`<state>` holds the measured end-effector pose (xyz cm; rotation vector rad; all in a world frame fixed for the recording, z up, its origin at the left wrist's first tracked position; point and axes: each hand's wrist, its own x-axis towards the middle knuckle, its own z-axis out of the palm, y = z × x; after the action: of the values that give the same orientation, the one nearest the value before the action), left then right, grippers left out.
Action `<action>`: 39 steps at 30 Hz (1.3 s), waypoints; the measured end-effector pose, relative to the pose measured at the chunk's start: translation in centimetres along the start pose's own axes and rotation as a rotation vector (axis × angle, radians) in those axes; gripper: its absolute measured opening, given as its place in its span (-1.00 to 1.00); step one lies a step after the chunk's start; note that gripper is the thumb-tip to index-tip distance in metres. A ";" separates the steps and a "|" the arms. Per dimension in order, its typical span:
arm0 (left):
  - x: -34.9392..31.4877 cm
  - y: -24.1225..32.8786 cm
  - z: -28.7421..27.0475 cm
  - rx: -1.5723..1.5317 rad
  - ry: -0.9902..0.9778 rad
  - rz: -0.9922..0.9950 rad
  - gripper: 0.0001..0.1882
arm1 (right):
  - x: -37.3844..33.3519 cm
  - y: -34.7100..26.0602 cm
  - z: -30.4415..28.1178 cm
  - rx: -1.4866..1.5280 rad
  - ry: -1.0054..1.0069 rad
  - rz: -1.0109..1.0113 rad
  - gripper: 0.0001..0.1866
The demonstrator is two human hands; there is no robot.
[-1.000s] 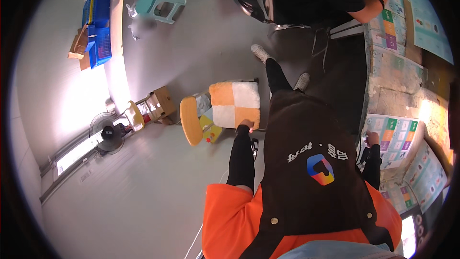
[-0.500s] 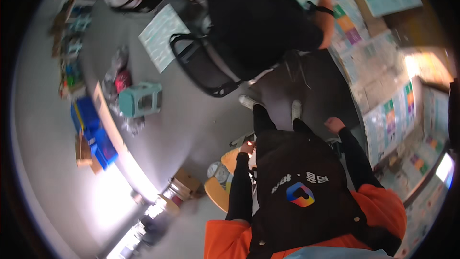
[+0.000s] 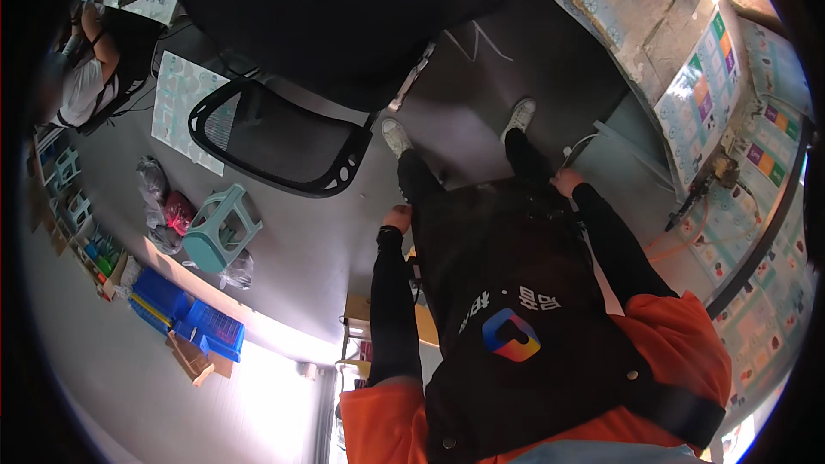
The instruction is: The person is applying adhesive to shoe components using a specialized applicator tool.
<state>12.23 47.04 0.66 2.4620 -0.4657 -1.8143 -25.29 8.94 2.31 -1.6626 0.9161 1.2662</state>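
Note:
A black apron [image 3: 516, 258] with a colourful emblem hangs over my front and thighs. My left hand [image 3: 398, 218] is beside the apron's left edge, its fingers curled in; whatever might be inside them is hidden. At the other lower corner, my right hand [image 3: 565, 181] rests against or right beside the cloth. Its fingers are also bent closed, and I cannot make out whether they grip the hem. Below the apron show my dark trousers and pale shoes [image 3: 518, 119] on the grey floor.
Ahead, a person in black [image 3: 318, 17] is by a mesh-backed chair [image 3: 284, 133]. To the left are a green stool [image 3: 222, 228], plastic bags [image 3: 159, 202] and blue crates [image 3: 185, 314]. A patterned counter [image 3: 700, 107] runs along the right, with a cable [image 3: 577, 148] near my right hand.
The view has swung, so the chair and person ahead sit further left. My right hand, earlier held out away from the apron, is now at its edge. My left hand stays low at my side.

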 end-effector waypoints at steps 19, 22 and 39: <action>-3.9 3.9 -6.3 -0.113 -0.595 0.178 -0.84 | 3.9 4.8 1.2 0.045 0.105 0.049 -0.67; -3.6 4.0 -6.7 -0.063 -0.634 0.105 -0.85 | 3.7 6.4 2.1 0.154 0.172 0.034 -0.68; 5.1 5.1 -6.3 0.259 0.399 0.309 -0.81 | 4.4 5.8 -1.1 0.203 0.679 -0.071 -0.60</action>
<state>18.41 39.99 -0.98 2.6323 -1.0285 -1.1746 -29.18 5.39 -2.91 -1.9654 1.3137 0.5226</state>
